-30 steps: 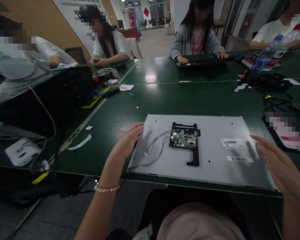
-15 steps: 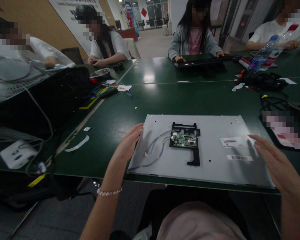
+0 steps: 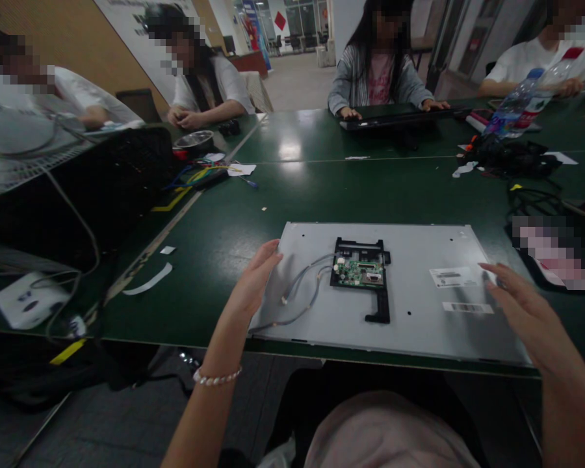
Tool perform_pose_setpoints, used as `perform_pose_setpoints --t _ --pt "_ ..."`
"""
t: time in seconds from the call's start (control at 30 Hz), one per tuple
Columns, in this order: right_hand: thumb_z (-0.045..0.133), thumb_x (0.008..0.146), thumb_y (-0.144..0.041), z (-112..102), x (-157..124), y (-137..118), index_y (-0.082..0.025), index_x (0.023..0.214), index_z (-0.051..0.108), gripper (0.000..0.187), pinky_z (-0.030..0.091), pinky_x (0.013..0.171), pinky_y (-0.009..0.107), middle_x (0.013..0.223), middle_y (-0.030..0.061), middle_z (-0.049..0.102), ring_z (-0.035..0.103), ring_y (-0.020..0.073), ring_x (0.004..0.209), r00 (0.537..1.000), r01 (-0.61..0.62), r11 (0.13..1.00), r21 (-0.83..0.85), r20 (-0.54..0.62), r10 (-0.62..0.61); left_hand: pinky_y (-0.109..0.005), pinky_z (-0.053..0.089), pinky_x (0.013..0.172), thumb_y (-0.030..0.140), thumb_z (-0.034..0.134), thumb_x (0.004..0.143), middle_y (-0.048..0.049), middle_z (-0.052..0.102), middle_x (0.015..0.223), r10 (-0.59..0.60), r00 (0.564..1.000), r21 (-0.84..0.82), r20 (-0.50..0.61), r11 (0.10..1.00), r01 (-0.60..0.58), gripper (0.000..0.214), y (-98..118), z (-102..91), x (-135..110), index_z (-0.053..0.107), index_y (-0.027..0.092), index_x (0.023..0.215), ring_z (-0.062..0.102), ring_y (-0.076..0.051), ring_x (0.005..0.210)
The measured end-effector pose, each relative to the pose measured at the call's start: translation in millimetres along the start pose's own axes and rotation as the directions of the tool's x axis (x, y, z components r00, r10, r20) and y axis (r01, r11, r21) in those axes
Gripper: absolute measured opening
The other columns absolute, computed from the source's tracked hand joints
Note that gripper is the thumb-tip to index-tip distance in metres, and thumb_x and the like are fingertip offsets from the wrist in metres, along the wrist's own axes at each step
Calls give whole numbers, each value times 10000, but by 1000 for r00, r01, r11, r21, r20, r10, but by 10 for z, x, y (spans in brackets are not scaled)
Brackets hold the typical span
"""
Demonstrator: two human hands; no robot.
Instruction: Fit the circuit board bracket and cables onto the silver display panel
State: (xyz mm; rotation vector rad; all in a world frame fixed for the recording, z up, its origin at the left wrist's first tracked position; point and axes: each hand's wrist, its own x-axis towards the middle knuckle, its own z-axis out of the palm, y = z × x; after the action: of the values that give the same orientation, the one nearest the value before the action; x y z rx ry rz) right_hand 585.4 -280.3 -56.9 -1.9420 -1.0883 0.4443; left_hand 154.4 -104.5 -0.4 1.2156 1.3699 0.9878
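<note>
A grey metal display panel [image 3: 433, 234] lies back side up near the front edge of the green table. In its middle sits a black plastic bracket [image 3: 382, 305] framing a green circuit board [image 3: 358, 273]. Grey cables [image 3: 307, 305] run from the board towards the panel's left corner. My left hand [image 3: 253, 279], fingers stretched out, is at the panel's left edge; whether it touches cannot be told. Over the right edge, near two white labels [image 3: 451, 278], my right hand [image 3: 521, 302] hovers with fingers extended. Neither hand grips anything.
A black crate [image 3: 127, 169] stands on the left, with a white box-shaped device [image 3: 29, 300] in front. Bottles [image 3: 519, 104], dark cables [image 3: 521, 156] and a phone [image 3: 556, 253] lie to the right. Across the table a person holds a dark flat panel [image 3: 400, 118].
My left hand has shifted slightly right, its fingertips now over the panel's edge. My right hand has moved slightly inward and left. The panel stays in place.
</note>
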Motion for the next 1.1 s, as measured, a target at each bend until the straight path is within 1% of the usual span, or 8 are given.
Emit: perform_pose_setpoints --t 0.17,0.23,0.33,0.53,0.7,0.87,0.97,1.1 --pt "510 885 -531 85 -23 -184 -276 1300 600 496 237 1175 567 1542 83 406 329 329 1446 996 89 984 -157 31 -85 -422 221 1187 273 718 728 -70 460 1457 158 987 229 15 961 -157 455 119 115 -71 637 252 1175 275 -317 1442" --pt "519 884 -523 164 -69 -347 -291 1308 590 489 237 1174 577 1543 73 400 328 327 1445 991 132 980 -148 29 -130 -428 146 1209 256 770 670 -73 430 1491 207 970 268 130 934 -235 525 191 184 -101 649 251 1181 245 -325 1456" --pt "547 881 -522 331 -147 -616 -287 1337 568 513 226 1191 552 1548 77 395 293 306 1464 974 194 978 -80 135 -182 -447 118 1213 238 811 608 -94 479 1454 211 910 270 357 909 -317 619 262 308 -107 659 247 1208 278 -353 1440" --pt "610 859 -534 689 -211 -936 -317 1393 514 585 212 1196 577 1549 64 416 246 300 1489 879 311 948 72 358 -316 -540 264 1131 250 823 540 -158 594 1272 233 790 360 567 793 -492 660 229 550 6 687 204 1184 446 -417 1292" --pt "586 884 -475 859 -219 -986 -285 1481 399 654 242 1183 590 1572 90 377 212 323 1499 805 411 911 28 459 -377 -535 337 1092 248 753 598 -154 557 1326 250 695 390 674 679 -622 743 246 619 11 564 186 1314 478 -370 1266" --pt "559 904 -409 876 -258 -967 -250 1503 346 656 255 1189 562 1590 114 336 214 309 1500 796 463 885 -43 460 -394 -507 367 1098 229 687 683 -152 505 1356 231 634 415 738 584 -697 748 302 623 -75 438 175 1386 452 -322 1292" --pt "564 898 -404 829 -275 -919 -246 1491 362 646 265 1188 554 1585 119 339 231 313 1494 799 469 881 -63 456 -393 -500 362 1111 215 675 701 -153 479 1377 230 615 400 754 581 -709 756 280 647 -112 405 184 1406 437 -311 1310" --pt "573 888 -391 734 -280 -841 -245 1492 353 660 272 1187 552 1556 119 385 277 311 1477 810 467 881 -71 434 -394 -479 349 1127 208 679 708 -164 476 1386 238 620 389 747 600 -699 744 230 729 -161 414 156 1402 433 -299 1317"
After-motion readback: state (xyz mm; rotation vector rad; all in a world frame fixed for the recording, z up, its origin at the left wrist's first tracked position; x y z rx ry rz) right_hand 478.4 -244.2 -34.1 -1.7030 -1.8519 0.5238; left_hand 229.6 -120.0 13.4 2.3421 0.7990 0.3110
